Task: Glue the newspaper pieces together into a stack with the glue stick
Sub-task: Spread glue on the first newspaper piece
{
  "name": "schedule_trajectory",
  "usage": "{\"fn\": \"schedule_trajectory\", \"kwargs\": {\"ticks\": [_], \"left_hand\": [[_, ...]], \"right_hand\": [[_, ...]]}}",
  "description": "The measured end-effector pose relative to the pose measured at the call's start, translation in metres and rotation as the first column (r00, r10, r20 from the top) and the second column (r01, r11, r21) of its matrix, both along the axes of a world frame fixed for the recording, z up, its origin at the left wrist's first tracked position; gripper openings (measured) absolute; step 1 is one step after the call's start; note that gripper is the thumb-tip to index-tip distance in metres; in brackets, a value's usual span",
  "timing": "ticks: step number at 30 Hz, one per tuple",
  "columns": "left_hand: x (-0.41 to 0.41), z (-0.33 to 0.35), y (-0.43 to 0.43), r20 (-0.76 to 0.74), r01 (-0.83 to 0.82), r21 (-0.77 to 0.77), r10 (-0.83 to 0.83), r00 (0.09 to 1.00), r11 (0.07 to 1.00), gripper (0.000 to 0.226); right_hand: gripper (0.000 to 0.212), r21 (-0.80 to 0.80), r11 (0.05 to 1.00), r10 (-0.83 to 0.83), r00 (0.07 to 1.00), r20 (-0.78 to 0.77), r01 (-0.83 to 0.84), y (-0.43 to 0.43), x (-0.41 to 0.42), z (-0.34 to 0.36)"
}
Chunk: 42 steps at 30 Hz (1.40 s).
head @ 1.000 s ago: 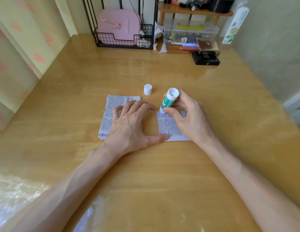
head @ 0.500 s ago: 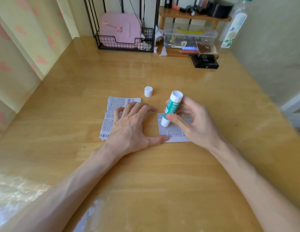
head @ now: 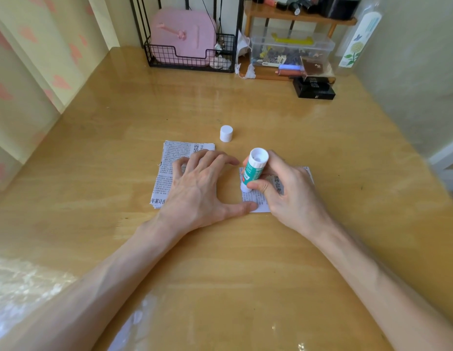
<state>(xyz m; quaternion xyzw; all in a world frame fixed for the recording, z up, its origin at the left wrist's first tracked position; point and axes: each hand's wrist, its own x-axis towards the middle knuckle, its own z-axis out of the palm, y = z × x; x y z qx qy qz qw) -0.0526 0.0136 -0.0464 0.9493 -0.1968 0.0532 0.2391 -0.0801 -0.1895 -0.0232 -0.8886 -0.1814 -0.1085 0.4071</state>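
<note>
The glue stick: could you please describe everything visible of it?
The glue stick is a plastic-looking tube with a teal printed label and white ends, uncapped. The right hand grips it between thumb and fingers, tilted, its lower tip on the right-hand newspaper piece. Its white cap stands apart on the table.

**Table, seen from my seat.** A glossy wooden table [head: 321,153].

- **Near centre, left:** a stack of newspaper pieces [head: 167,177].
- **Right of the stack, apart:** a single newspaper piece [head: 256,198] lies flat.
- **Just beyond the stack:** a white cap [head: 225,133] stands upright.
- **Far edge, left to right:** a black wire basket [head: 190,59], a wooden shelf rack [head: 309,19], a black box [head: 314,91] and a tall bottle [head: 357,41].
</note>
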Motion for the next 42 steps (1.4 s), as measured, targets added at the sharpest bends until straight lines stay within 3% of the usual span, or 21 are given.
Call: {"fn": "schedule_trajectory", "kwargs": {"ticks": [24, 33, 37, 42], "left_hand": [[-0.001, 0.003, -0.001, -0.014, 0.006, 0.001, -0.006, 1.0, 1.0, 0.091], [-0.003, 0.006, -0.001, -0.048, -0.005, -0.011, 0.005, 0.999, 1.0, 0.107], [-0.002, 0.006, -0.001, -0.05, -0.006, -0.016, 0.005, 0.999, 1.0, 0.107], [-0.002, 0.006, -0.001, -0.05, -0.001, 0.001, 0.001, 0.999, 1.0, 0.098]], "right_hand": [[0.02, -0.005, 0.997, -0.075, 0.997, -0.014, 0.075, 0.007, 0.023, -0.002], [0.017, 0.014, 0.994, -0.109, 0.994, -0.008, 0.109, 0.01, 0.03, -0.003], [0.015, 0.063, 0.991, -0.121, 0.991, 0.058, 0.117, 0.011, 0.029, -0.003], [0.02, 0.304, 0.933, -0.236, 0.966, 0.104, 0.195, 0.006, 0.024, 0.007]]}}
